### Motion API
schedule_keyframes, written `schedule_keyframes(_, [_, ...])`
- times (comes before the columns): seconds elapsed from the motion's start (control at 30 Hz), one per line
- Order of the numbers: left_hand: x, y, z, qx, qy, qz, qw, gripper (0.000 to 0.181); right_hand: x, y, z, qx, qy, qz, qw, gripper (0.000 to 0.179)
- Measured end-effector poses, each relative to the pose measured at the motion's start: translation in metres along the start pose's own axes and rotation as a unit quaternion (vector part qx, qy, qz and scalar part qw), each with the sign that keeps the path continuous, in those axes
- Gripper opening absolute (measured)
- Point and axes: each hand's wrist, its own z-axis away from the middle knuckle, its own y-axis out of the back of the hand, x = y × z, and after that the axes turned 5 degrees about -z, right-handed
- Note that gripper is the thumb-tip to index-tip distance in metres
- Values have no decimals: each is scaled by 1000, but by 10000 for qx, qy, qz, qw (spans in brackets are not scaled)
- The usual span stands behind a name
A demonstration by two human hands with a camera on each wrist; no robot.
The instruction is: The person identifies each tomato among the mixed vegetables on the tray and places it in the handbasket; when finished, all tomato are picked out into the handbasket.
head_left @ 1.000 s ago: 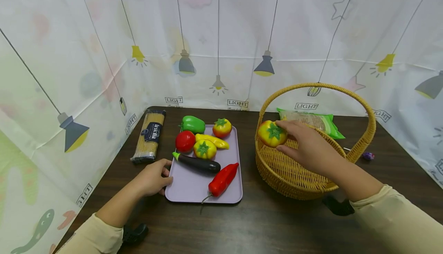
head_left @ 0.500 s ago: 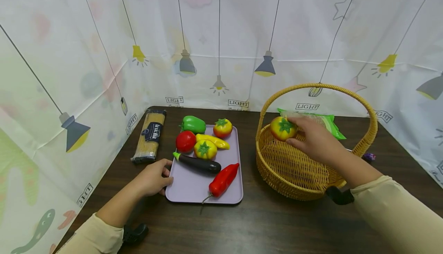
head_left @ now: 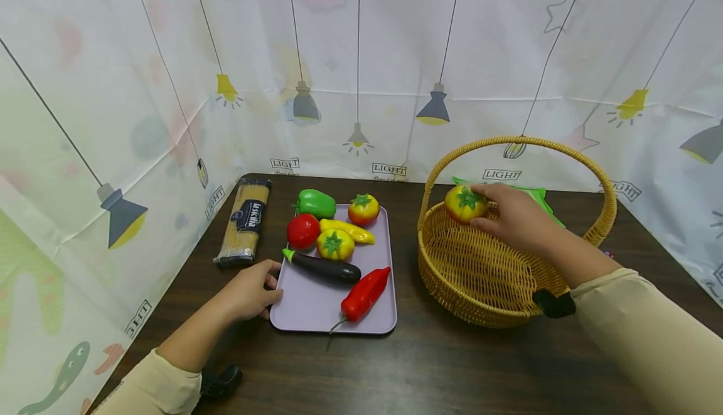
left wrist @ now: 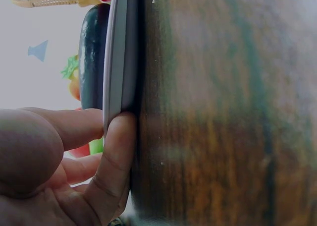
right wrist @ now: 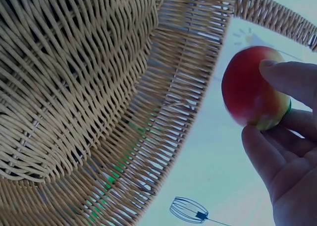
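Observation:
My right hand point(head_left: 516, 217) holds a yellow-and-red tomato point(head_left: 465, 204) with a green leafy top, pinched between thumb and fingers. It hangs above the back part of a wicker basket point(head_left: 452, 305); the right wrist view shows the tomato point(right wrist: 250, 87) apart from the weave. At the left edge of a pale purple tray point(head_left: 305, 311), my left hand point(head_left: 248, 291) pinches the rim, as the left wrist view confirms. On the tray lie an eggplant point(head_left: 324, 269), a red chili pepper point(head_left: 366, 296), a yellow pepper point(head_left: 353, 231), a red tomato point(head_left: 303, 231) and two yellow-red tomatoes point(head_left: 336, 244).
A green bell pepper point(head_left: 314, 204) sits at the tray's back left corner. Left of it lies a spaghetti pack point(head_left: 244, 223). Behind the basket is a green bag point(head_left: 545, 204), partly hidden. The tall basket handle point(head_left: 516, 142) arches over the opening. Printed cloth walls border the dark table.
My right hand has carried the tomato rightward and slightly back, from the basket's left rim to over its opening. My left hand and the tray have stayed put.

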Motion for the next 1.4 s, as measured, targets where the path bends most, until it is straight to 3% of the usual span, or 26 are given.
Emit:
schedule_keyframes(0.37, [-3, -1, -1, 10, 52, 27, 10000, 54, 13, -13, -21, -318, 109, 406, 9986, 63])
schedule_keyframes(0.6, [-3, 0, -2, 13, 41, 23, 10000, 56, 26, -22, -30, -718, 0, 176, 9973, 60])
schedule_keyframes(0.9, [-2, 1, -2, 22, 39, 66, 10000, 55, 40, -31, -32, -1026, -113, 245, 9944, 61])
schedule_keyframes(1.4, [-3, 0, -2, 43, 18, 122, 9999, 55, 45, -37, -31, -1035, -112, 209, 9943, 63])
